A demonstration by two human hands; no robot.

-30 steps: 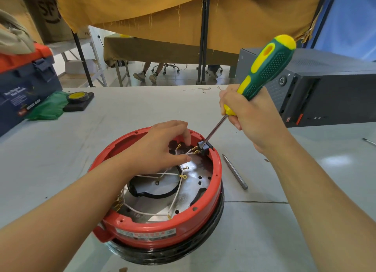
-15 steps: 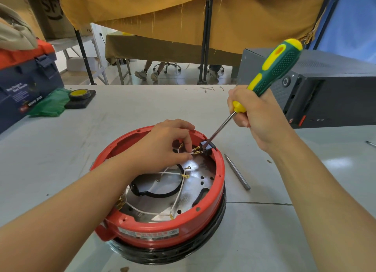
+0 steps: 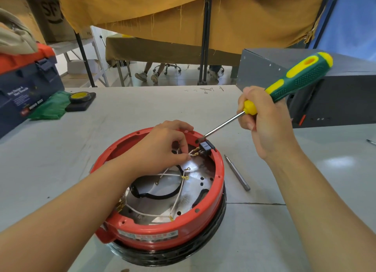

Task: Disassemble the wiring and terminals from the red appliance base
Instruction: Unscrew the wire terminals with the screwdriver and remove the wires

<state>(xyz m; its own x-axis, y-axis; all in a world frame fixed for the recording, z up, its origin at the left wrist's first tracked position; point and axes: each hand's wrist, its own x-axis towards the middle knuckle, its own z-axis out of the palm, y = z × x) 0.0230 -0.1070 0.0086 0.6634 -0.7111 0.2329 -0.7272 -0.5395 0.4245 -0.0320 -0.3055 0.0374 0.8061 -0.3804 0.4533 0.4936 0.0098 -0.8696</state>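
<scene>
The red appliance base (image 3: 219, 182) lies upside down on the grey table, its metal plate and white wires (image 3: 179, 192) exposed. A black terminal block (image 3: 206, 146) with brass terminals sits at the far right of the rim. My left hand (image 3: 160, 149) reaches into the base and pinches the white wires just left of the brass terminals. My right hand (image 3: 262, 119) grips a green and yellow screwdriver (image 3: 297, 78); its tip sits just above the terminal block at the rim.
A loose metal bit (image 3: 237, 172) lies on the table right of the base. A dark grey computer case (image 3: 325, 88) stands at the right. A blue and red toolbox (image 3: 24, 88), green cloth (image 3: 50, 109) and yellow tape roll (image 3: 80, 97) are at the left.
My right hand has lifted the screwdriver up and to the right, so its tip has come out of the terminal block. My left fingers have closed onto the wires beside the terminals.
</scene>
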